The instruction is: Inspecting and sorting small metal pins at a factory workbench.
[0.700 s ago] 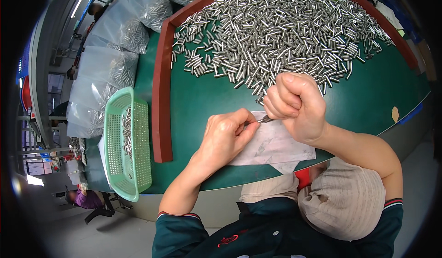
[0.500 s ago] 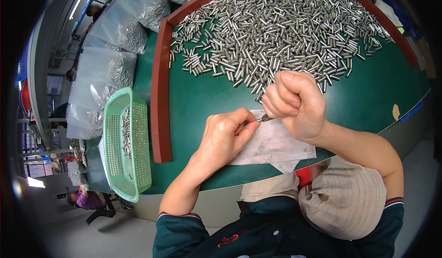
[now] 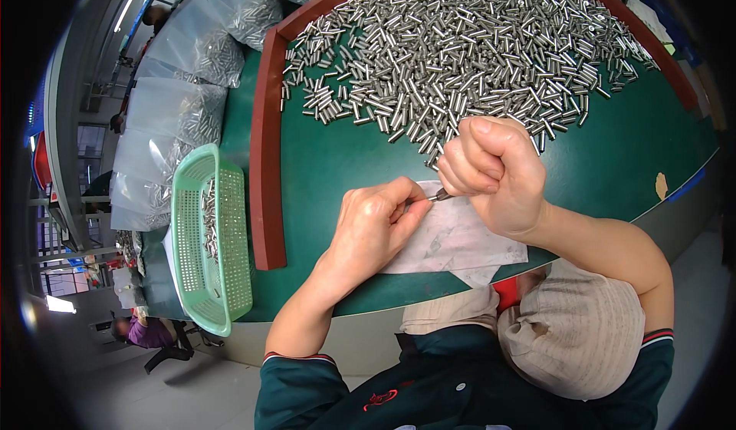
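Observation:
Over a pale, smudged cloth (image 3: 460,242) at the table's near edge, my two hands meet. My left hand (image 3: 369,224) pinches a small metal pin (image 3: 432,199) between thumb and fingertips, its end just showing. My right hand (image 3: 498,175) is closed in a fist around a thin dark tool (image 3: 442,194); only its tip shows, touching or almost touching the pin. The rest of the tool is hidden in the fist. Just beyond my hands spreads a large heap of short, shiny metal pins (image 3: 475,62) on the green table (image 3: 337,161).
A red-brown wooden rail (image 3: 268,161) borders the heap on the left and far side. Left of it stands a light green plastic basket (image 3: 240,276) with some pins inside. Clear plastic bags of pins (image 3: 203,112) line the far left. Another person (image 3: 149,333) sits at lower left.

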Action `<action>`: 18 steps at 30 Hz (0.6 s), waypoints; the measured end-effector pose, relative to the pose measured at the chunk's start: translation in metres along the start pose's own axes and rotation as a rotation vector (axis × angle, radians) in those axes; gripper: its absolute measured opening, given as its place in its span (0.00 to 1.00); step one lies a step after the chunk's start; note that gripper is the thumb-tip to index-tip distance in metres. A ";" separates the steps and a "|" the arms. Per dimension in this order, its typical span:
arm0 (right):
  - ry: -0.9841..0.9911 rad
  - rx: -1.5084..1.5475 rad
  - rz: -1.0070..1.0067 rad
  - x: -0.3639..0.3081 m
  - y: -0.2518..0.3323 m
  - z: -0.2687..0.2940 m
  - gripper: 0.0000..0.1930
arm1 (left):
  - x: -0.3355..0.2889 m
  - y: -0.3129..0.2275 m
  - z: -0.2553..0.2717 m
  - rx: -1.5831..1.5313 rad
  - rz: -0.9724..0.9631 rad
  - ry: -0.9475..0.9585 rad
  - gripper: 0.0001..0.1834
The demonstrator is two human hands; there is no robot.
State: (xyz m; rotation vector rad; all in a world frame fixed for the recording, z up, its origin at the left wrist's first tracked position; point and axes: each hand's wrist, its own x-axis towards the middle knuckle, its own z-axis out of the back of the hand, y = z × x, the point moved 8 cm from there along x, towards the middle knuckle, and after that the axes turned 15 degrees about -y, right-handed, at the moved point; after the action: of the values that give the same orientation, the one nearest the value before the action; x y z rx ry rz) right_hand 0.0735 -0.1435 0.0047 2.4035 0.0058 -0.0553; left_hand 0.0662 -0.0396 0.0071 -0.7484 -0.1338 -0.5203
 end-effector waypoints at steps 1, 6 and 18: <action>0.003 0.004 -0.002 0.000 -0.001 0.000 0.19 | 0.000 0.001 0.000 0.004 0.006 -0.003 0.04; -0.006 -0.022 0.030 -0.001 0.001 -0.001 0.19 | 0.002 0.000 -0.001 0.020 0.052 0.027 0.04; 0.025 -0.232 0.124 -0.013 0.000 -0.008 0.18 | 0.003 -0.003 -0.003 -0.007 0.071 0.056 0.05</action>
State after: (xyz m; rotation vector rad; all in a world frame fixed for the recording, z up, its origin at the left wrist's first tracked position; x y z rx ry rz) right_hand 0.0612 -0.1385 0.0111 2.1674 -0.1192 0.0320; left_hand 0.0668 -0.0452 0.0075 -0.7417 -0.0533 -0.4742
